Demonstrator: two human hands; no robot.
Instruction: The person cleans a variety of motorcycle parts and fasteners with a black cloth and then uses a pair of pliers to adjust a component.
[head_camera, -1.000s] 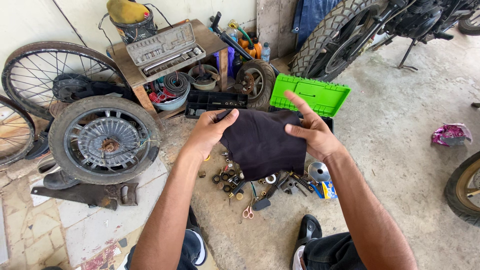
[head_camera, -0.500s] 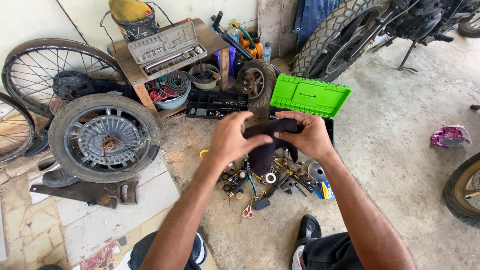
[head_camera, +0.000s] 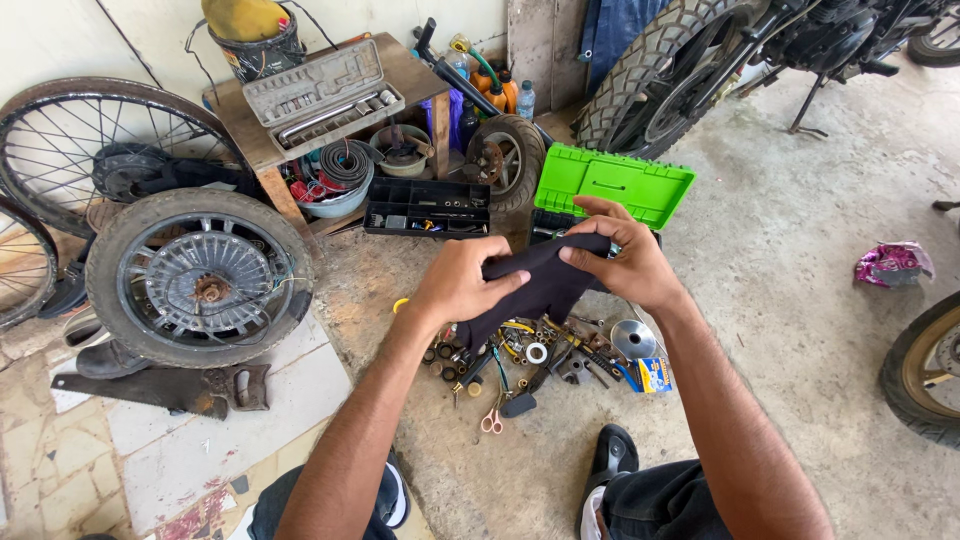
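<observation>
Fingers of the left hand (head_camera: 462, 285) and right hand (head_camera: 625, 260) both close on a bunched black cloth (head_camera: 540, 282), its long axis running between them above scattered tools (head_camera: 530, 360) on the floor, its folded underside hidden from view.

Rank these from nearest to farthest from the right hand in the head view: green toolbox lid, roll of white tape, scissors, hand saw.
From the right hand, which grips the black cloth:
1. Green toolbox lid, just beyond the hand.
2. Roll of white tape, below it among the small parts.
3. Scissors, lower, toward the person.
4. Hand saw, far left on the tiles.
</observation>
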